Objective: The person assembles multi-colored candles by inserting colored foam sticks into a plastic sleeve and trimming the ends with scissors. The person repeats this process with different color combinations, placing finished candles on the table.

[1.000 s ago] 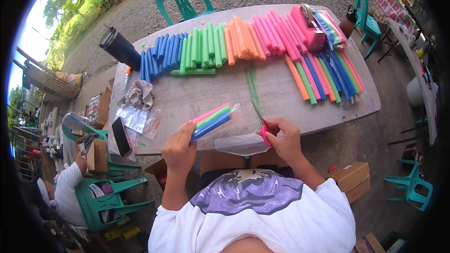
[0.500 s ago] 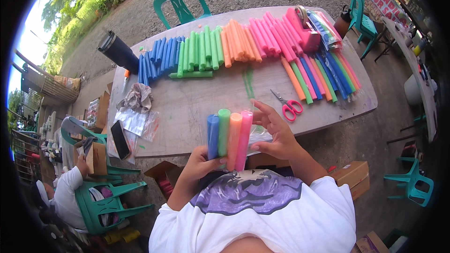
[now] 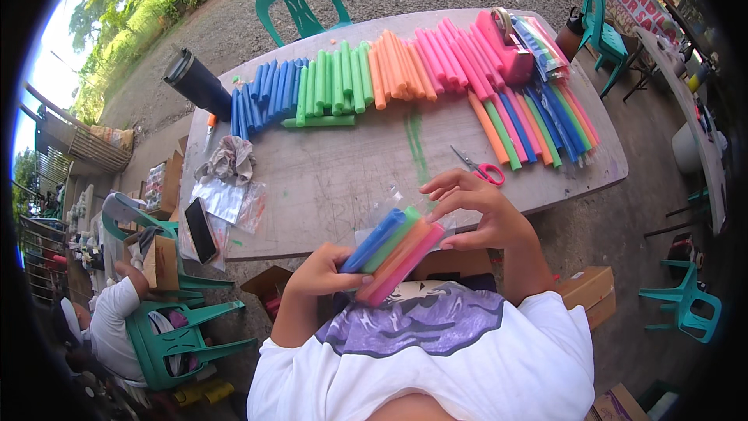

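Fingers (image 3: 336,263) of your left hand (image 3: 323,273) wrap the lower end of 4 foam sticks (image 3: 389,253): 1 blue, 1 green, 1 orange, 1 pink. Your right hand (image 3: 475,210) spreads its fingers over the clear plastic bag (image 3: 389,210) at their upper end, above the near edge of the surface (image 3: 335,179). 1 pair of pink-handled scissors (image 3: 481,168) lies just beyond.

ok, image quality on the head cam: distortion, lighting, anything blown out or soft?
Head view: strong fisheye, the table edges bow and a black vignette rings the frame. Even daylight with soft shadows. Sky at upper left is blown out. The four-colour bundle of sticks between the left hand and right hand is sharp; the scissors are small but legible.
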`<state>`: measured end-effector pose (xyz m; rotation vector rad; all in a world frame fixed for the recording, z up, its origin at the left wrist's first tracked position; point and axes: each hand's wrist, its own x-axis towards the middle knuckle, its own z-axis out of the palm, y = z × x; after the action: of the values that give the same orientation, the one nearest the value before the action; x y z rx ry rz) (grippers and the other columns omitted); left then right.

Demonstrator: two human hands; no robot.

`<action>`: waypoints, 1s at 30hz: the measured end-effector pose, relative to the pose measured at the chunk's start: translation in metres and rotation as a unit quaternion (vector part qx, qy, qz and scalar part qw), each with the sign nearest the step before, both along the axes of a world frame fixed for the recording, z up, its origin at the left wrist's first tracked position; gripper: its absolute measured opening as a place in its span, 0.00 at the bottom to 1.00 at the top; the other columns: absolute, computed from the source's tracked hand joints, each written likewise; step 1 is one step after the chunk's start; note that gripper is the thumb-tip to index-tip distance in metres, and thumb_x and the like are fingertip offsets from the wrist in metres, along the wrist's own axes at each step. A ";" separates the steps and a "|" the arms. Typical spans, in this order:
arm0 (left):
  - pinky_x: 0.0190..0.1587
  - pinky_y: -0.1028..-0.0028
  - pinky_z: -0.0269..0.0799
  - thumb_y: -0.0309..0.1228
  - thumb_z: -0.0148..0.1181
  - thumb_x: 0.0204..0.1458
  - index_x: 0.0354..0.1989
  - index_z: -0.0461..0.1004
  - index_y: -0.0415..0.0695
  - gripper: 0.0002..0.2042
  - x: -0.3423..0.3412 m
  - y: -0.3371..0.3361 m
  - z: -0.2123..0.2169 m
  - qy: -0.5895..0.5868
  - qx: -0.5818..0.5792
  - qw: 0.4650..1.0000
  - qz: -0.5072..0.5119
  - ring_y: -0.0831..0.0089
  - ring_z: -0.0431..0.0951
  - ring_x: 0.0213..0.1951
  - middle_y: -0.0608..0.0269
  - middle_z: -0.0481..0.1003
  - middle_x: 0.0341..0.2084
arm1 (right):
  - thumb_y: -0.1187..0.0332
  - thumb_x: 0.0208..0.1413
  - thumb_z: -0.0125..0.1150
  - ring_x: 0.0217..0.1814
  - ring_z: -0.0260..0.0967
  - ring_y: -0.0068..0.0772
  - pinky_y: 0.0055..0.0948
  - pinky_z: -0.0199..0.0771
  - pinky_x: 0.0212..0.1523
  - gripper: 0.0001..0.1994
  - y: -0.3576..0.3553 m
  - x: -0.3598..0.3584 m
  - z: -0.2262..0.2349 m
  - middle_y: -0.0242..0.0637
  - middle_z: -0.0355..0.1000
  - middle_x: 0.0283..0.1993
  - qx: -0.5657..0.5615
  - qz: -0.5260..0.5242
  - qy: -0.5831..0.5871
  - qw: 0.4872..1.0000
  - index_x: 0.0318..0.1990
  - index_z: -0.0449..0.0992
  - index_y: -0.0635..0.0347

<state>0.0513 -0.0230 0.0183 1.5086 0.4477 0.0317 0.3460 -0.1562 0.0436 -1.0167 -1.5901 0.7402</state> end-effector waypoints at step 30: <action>0.29 0.74 0.72 0.26 0.66 0.42 0.43 0.80 0.42 0.16 -0.004 0.003 0.035 0.055 0.268 0.962 0.006 0.71 0.77 0.22 0.54 0.76 0.21 | 0.75 0.51 0.64 0.60 0.65 0.32 0.34 0.64 0.58 0.09 -0.002 0.016 -0.026 0.41 0.67 0.58 -0.065 -0.156 0.179 0.969 0.40 0.74 0.58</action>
<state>0.0473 -0.0199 0.0532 2.0486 0.5669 0.0842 0.3624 -0.1581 0.0171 -1.1250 -1.0533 0.7645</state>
